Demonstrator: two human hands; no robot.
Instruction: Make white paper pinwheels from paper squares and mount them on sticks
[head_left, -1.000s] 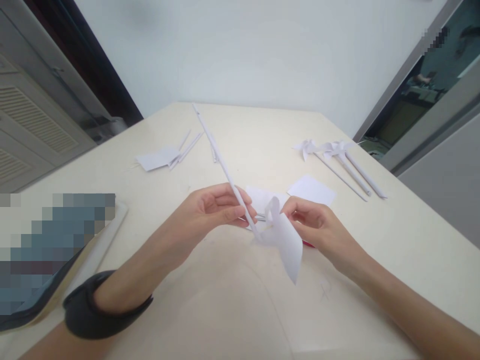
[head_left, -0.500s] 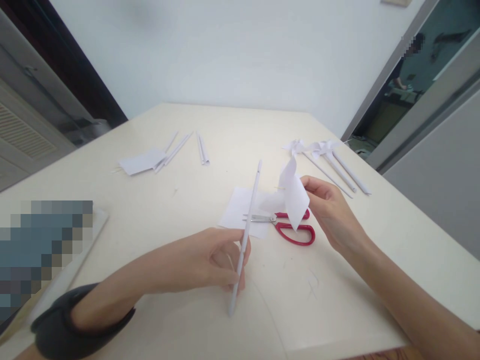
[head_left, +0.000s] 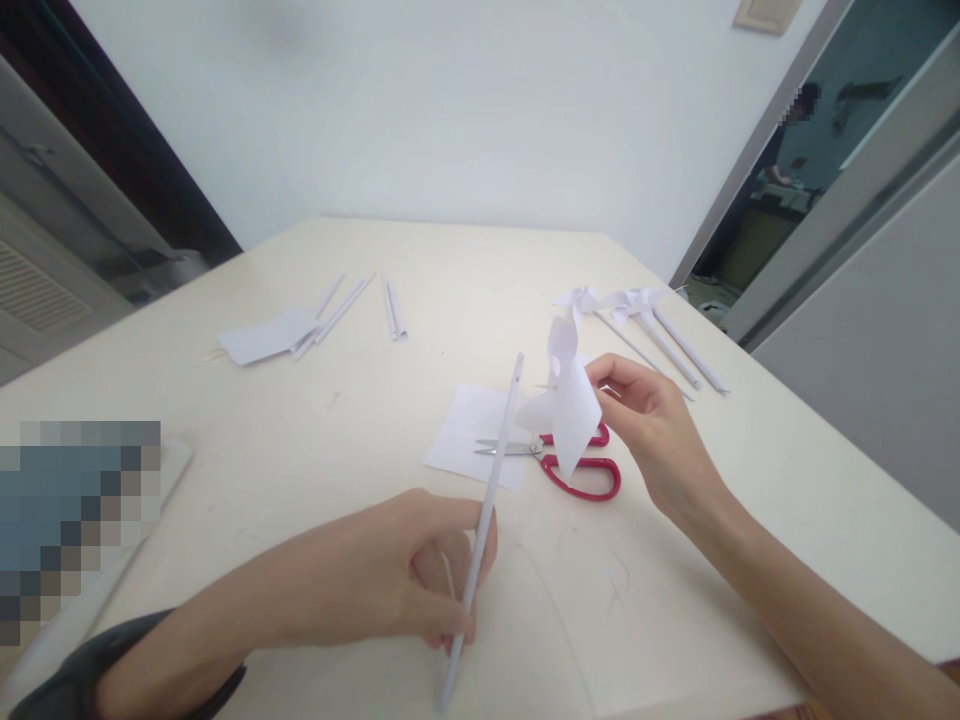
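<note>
My left hand (head_left: 420, 575) grips a long rolled white paper stick (head_left: 491, 490) near its lower end, and the stick points up and away towards the middle of the table. My right hand (head_left: 652, 430) pinches a folded white paper pinwheel head (head_left: 568, 395) and holds it above the table, close to the stick's upper tip. Red-handled scissors (head_left: 577, 465) lie shut on the table just below the pinwheel head, partly on a white paper sheet (head_left: 469, 435).
Finished paper pinwheels on sticks (head_left: 645, 320) lie at the back right. More rolled sticks (head_left: 341, 305) and a small paper stack (head_left: 259, 338) lie at the back left. A blurred flat item (head_left: 75, 520) sits at the left edge of the cream table (head_left: 810, 480).
The stick and pinwheel head, together one second ago, have come apart. My left hand pulled the stick down towards me, and my right hand lifted the head to the right, uncovering the scissors.
</note>
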